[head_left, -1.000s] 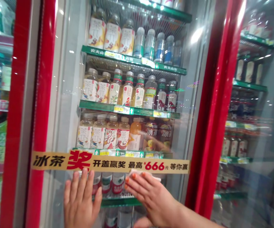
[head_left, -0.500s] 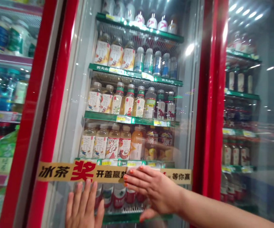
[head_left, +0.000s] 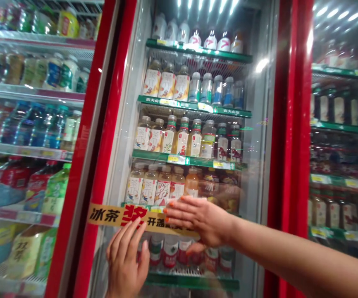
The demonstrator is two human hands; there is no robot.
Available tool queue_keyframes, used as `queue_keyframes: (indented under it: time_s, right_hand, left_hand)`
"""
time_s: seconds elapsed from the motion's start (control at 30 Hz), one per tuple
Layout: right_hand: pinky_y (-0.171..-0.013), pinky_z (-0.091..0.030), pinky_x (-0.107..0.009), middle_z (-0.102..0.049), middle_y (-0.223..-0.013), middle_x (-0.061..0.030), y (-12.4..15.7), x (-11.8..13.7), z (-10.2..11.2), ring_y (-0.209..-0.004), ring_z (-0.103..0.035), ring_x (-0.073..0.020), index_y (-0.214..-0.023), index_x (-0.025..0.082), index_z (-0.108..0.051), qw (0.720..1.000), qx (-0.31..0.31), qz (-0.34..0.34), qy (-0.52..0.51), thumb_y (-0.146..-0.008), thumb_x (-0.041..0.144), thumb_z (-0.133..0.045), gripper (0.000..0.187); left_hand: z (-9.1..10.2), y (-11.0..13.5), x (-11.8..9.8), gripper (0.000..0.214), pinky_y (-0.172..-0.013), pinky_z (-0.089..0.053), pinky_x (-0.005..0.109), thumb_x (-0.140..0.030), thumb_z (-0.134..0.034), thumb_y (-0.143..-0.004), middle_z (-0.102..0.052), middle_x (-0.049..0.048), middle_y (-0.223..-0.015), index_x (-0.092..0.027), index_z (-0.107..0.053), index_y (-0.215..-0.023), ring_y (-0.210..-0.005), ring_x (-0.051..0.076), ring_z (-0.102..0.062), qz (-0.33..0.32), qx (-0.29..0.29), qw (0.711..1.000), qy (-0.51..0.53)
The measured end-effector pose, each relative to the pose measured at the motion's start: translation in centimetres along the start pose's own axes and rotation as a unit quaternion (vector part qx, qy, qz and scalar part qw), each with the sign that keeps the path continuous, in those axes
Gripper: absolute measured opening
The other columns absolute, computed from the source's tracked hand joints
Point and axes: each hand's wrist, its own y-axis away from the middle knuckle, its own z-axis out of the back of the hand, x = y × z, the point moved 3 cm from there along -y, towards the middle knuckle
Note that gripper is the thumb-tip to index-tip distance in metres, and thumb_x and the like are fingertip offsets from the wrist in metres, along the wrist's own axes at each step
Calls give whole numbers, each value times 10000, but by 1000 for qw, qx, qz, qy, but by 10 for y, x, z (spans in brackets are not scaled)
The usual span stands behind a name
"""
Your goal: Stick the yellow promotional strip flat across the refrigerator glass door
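A tan strip with black and red characters (head_left: 104,215) runs across the glass door (head_left: 256,165) of a drinks fridge. My right hand (head_left: 200,219), with orange nails, lies over the strip's middle and right part, its fingers stretched out to the left and its thumb below. My left hand (head_left: 126,256) is raised near the strip's left half, fingers up and slightly bent, fingertips over the red character. Whether the left fingertips touch the glass I cannot tell. Neither hand holds anything. The right end of the strip is hidden behind my right hand and forearm.
Behind the glass, green-edged shelves (head_left: 194,109) carry rows of bottles (head_left: 166,85). A red frame (head_left: 117,107) borders the door on the left, another red post (head_left: 297,124) on the right. More bottles (head_left: 20,124) fill the shelves at the left; another glass-fronted fridge (head_left: 343,149) stands at the right.
The view has swung left, so more of the left shelves shows. My right hand stays on the strip and now hides its right end. My left hand has risen, its fingers more bent.
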Motion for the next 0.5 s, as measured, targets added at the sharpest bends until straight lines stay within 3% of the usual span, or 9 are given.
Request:
queue_keyframes:
  time_s: [0.07,0.13,0.2,0.23,0.3,0.37,0.4,0.43,0.5]
  right_hand:
    - [-1406,-214,-463,-191,-1803,-5,-14,-40,15,-1707,-89,-210,-1739,229,-235,995,-30,-93,9,-1019,812,-381,938]
    - [-1394,-133,-627,-77,-1823,-63,-30,-86,30,-1708,-21,-300,-1753,221,-115,966,-79,-245,25,-1060,747,-344,900]
    - [-1372,-97,-696,-29,-1829,-96,-45,-105,33,-1702,24,-355,-1753,207,-84,921,-133,-364,42,-1059,744,-341,915]
    - [-1372,-96,-697,-33,-1829,-111,-53,-101,29,-1701,35,-365,-1751,187,-95,911,-153,-381,48,-1044,771,-352,953]
    - [-1392,-113,-643,-97,-1828,-124,-71,-72,11,-1706,12,-347,-1741,143,-165,942,-159,-293,46,-1016,820,-374,1013]
    - [-1416,-132,-537,-228,-1814,-66,-87,-40,-7,-1711,-77,-273,-1714,170,-297,987,-116,-109,33,-1038,789,-362,919]
    - [-1420,-137,-494,-289,-1799,-22,-94,-33,-11,-1705,-130,-230,-1695,206,-356,995,-90,-32,26,-1066,743,-341,827]
    - [-1420,-137,-472,-326,-1785,12,-100,-36,-10,-1697,-168,-199,-1680,239,-392,997,-73,9,19,-1092,689,-317,744]
    - [-1415,-134,-505,-325,-1785,25,-111,-69,7,-1693,-183,-189,-1677,276,-391,996,-79,-23,14,-1122,618,-277,662]
  left_hand:
    - [-1,-28,6,744,-1407,-163,469,-182,-615,-996,-426,70,-1746,-287,-377,-1693,-1673,231,-302,13,8,1000,-24]
    - [-8,-51,13,749,-1412,-69,529,-241,-603,-1022,-329,89,-1790,-268,-321,-1716,-1713,274,-175,46,16,997,-58]
    - [-17,-62,20,781,-1412,-41,526,-300,-581,-1042,-258,115,-1811,-218,-238,-1739,-1723,284,-99,79,14,994,-79]
    - [-21,-64,22,801,-1413,-54,509,-322,-567,-1049,-245,131,-1813,-186,-197,-1745,-1723,280,-99,91,11,992,-81]
    - [-27,-63,26,826,-1413,-100,473,-352,-540,-1057,-239,156,-1812,-138,-142,-1748,-1718,267,-140,107,1,991,-80]
    - [-29,-59,27,826,-1410,-130,458,-365,-519,-1061,-239,162,-1813,-121,-128,-1747,-1713,263,-169,112,-6,991,-79]
    - [-29,-58,27,820,-1409,-134,461,-367,-511,-1062,-233,161,-1815,-123,-131,-1747,-1712,266,-170,112,-6,991,-79]
    - [-29,-57,27,815,-1409,-132,465,-365,-506,-1062,-229,161,-1817,-125,-134,-1747,-1713,268,-168,111,-5,991,-80]
    - [-28,-57,26,812,-1411,-121,476,-359,-509,-1060,-225,164,-1817,-125,-143,-1746,-1714,276,-161,111,2,990,-84]
